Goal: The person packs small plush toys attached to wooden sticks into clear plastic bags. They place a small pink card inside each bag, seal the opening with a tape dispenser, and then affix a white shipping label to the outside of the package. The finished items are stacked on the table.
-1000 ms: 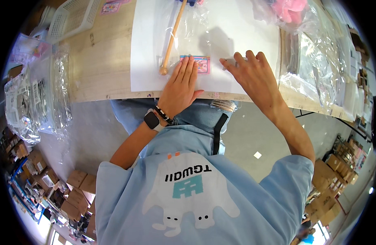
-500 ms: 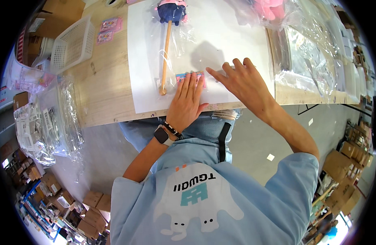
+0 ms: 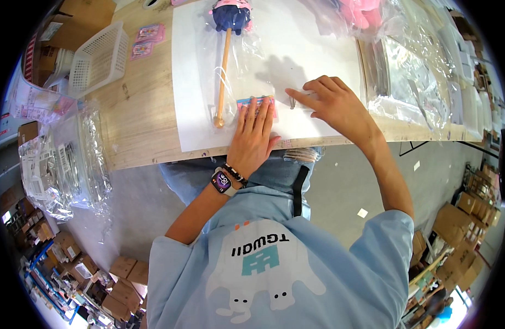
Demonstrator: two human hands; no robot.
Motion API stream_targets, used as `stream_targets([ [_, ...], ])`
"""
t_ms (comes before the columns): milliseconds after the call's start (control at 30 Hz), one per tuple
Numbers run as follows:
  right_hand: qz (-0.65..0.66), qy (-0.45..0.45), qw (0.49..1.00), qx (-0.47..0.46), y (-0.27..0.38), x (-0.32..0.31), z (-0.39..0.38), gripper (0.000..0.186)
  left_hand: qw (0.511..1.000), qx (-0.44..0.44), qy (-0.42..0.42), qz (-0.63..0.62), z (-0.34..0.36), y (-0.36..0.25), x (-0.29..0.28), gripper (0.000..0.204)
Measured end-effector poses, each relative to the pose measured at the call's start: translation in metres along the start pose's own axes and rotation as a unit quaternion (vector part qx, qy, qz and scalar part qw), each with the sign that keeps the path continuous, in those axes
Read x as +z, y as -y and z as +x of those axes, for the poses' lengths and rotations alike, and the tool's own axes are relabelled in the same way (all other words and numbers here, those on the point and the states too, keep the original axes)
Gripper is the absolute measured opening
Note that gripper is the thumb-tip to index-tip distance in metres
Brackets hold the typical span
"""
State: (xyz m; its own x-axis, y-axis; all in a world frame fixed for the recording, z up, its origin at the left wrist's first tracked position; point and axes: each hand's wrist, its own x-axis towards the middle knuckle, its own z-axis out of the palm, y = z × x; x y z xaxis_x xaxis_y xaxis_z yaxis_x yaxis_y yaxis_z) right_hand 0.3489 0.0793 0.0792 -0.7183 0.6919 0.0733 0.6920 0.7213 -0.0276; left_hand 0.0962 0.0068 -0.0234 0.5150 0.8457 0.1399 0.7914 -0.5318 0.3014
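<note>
In the head view, your left grip is spread flat, grasping nothing, its fingers lying over the pink card near the front edge of the white sheet. The bagged stick lies just left of it, toy head farthest from you. Press evenly, palm low, so the card neither creases nor slides. Your right grip is half curled, index finger extended beside a thin piece; whether it grasps that, you can't tell here. Touch lightly there, clear of the bag film.
</note>
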Motion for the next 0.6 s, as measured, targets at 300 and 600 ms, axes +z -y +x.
stream_targets([
  [300, 0.175, -0.025, 0.984, 0.016, -0.02, 0.006, -0.011, 0.076, 0.999, 0.012, -0.023, -0.023, 0.0, 0.0, 0.004, 0.079],
  [600, 0.217, -0.002, 0.975, 0.04, -0.017, -0.005, -0.024, 0.077, 0.999, 0.015, -0.025, -0.024, -0.001, 0.003, 0.008, 0.079],
])
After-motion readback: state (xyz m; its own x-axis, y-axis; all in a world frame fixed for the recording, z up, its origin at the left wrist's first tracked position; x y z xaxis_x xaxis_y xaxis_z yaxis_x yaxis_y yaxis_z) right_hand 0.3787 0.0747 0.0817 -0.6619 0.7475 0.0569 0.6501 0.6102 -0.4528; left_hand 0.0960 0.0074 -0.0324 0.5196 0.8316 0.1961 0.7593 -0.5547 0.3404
